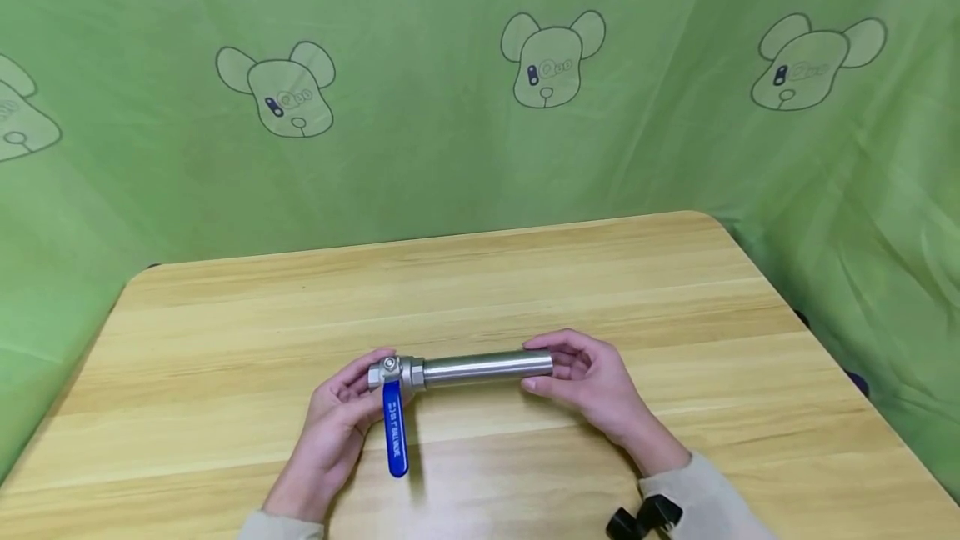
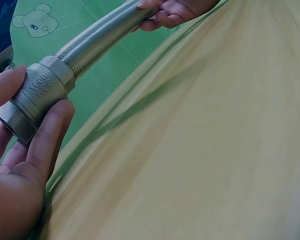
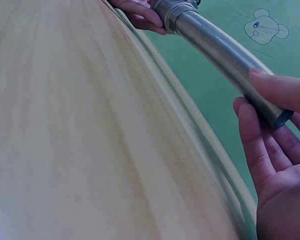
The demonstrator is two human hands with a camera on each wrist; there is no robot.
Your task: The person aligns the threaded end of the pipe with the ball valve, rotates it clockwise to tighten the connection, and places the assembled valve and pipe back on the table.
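A steel ball valve with a blue lever handle is joined to a straight steel pipe, held roughly level above the table. My left hand grips the valve body between thumb and fingers. The lever points toward me in the head view. At the pipe's free end, my right hand pinches it between thumb and fingers. In the left wrist view, a few threads show where the pipe meets the valve body. The right wrist view shows the pipe's open end.
The wooden table lies beneath both hands. A green curtain printed with bear heads hangs behind it and along the sides. A black device is strapped at the right sleeve.
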